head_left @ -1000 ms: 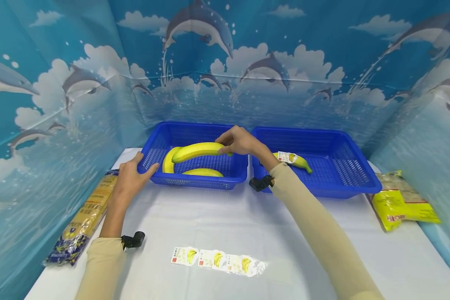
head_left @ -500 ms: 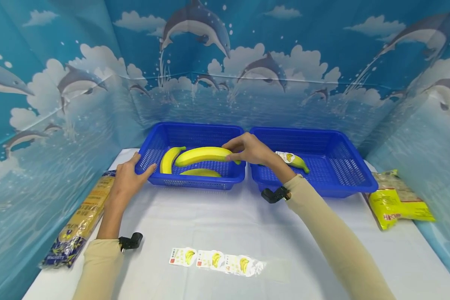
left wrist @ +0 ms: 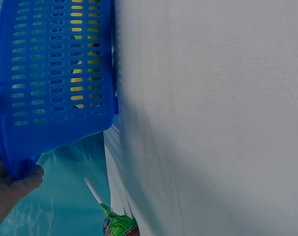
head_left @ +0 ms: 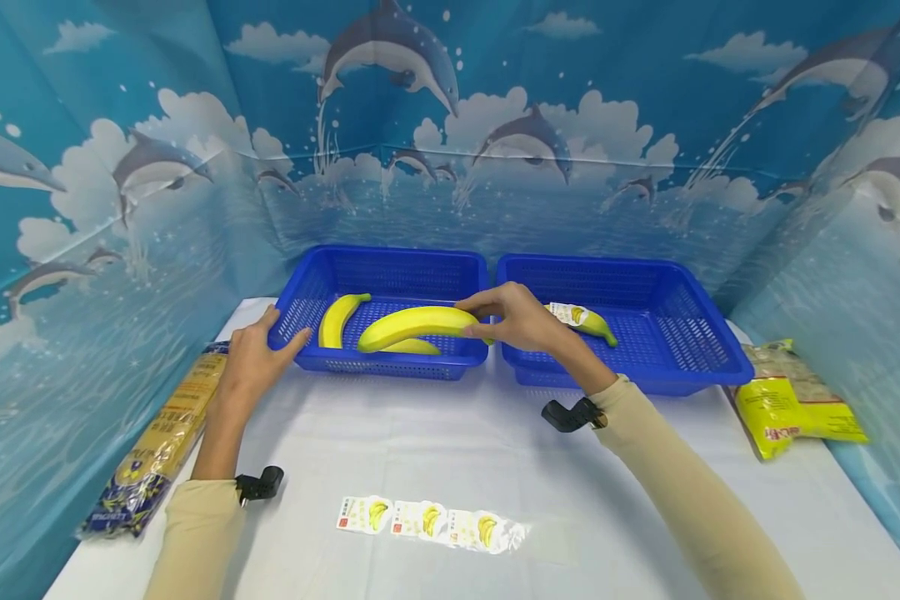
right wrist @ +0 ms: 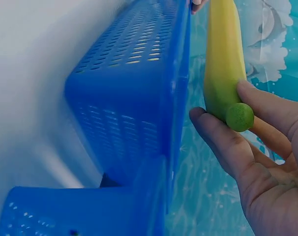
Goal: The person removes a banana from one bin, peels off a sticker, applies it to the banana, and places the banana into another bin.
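Your right hand (head_left: 521, 321) pinches the green-stemmed end of a curved yellow banana (head_left: 412, 323) above a rectangular, perforated blue plastic basket (head_left: 390, 365), whose left rim your left hand (head_left: 257, 354) grips, while two other curved yellow bananas (head_left: 337, 322) lie inside it.

We see a makeshift, screened-off workspace, where dolphin-print curtains (head_left: 420, 204) enclose a white tabletop (head_left: 420, 442) on three sides.
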Motion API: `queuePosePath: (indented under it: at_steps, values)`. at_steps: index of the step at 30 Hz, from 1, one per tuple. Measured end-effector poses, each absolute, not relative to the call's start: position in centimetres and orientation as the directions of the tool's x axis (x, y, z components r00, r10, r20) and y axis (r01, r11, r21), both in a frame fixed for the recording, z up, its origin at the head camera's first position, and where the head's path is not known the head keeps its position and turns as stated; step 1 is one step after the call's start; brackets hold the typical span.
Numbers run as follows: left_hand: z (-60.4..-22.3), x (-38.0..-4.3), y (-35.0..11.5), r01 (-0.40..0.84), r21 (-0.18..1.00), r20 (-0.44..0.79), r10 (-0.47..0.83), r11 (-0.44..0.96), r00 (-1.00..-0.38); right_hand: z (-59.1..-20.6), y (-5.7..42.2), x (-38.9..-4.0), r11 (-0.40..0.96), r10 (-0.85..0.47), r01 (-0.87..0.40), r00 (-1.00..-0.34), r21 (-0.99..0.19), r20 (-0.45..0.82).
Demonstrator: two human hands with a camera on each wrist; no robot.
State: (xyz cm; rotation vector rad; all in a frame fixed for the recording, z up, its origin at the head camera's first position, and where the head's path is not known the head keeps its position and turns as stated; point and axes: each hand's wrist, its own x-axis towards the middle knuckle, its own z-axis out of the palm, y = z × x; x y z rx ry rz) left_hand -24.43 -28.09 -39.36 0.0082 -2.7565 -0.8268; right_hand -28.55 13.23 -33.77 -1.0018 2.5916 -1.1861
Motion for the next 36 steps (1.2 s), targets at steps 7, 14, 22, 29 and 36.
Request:
queuePosePath:
  at_steps: [7,14,22,29,36]
  values:
    - [-39.4,-24.4,-28.1,0.075,0.539,0.259,-0.080,0.839,-0.963,-35.0,14.7,-27.3,0.466,-0.592,-0.510,-0.787,-0.723,0.174]
    - [-39.4,-24.5,-28.0,0.061,0.533,0.239,-0.082,0.844,-0.967,-36.0,16.1,-25.5,0.416,-0.572,-0.531,-0.784,-0.738,0.242]
    - [-39.4,-24.5,-28.0,0.061,0.532,0.249,-0.087,0.845,-0.965,-36.2,17.4,-23.4,0.422,-0.557,-0.543,-0.787,-0.726,0.265]
    - [-39.4,-24.5,-28.2,0.065,0.531,0.259,-0.088,0.845,-0.962,-36.9,18.6,-21.8,0.479,-0.544,-0.525,-0.807,-0.704,0.232]
    - [-39.4,-24.5,-28.2,0.068,0.529,0.258,-0.084,0.846,-0.962,-37.6,19.2,-20.1,0.401,-0.532,-0.516,-0.804,-0.757,0.266]
